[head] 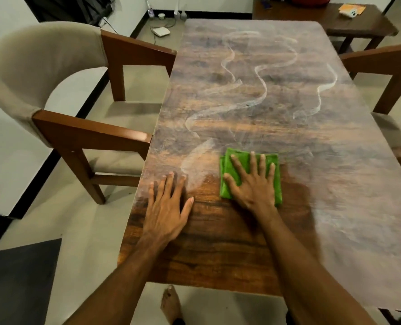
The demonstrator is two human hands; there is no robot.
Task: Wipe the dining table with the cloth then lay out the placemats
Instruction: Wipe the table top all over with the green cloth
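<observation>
Dusty wood dining table (253,254), w/ only the near-left patch wiped dark. Our right hand (253,184) presses flat, fingers spread, on the folded green cloth (243,158) near the front edge. Our left hand (166,207) braces flat, fingers straight. We'd overlap strokes, working out twd the far chalky streaks (264,90).

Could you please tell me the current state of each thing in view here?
dining table, near-left patch wiped dark, the rest hazy with white streaks.
green cloth, folded, flat on the table.
right hand, open, pressing flat on the cloth.
left hand, open, flat on the bare table.
left chair, unoccupied, close beside the table.
</observation>
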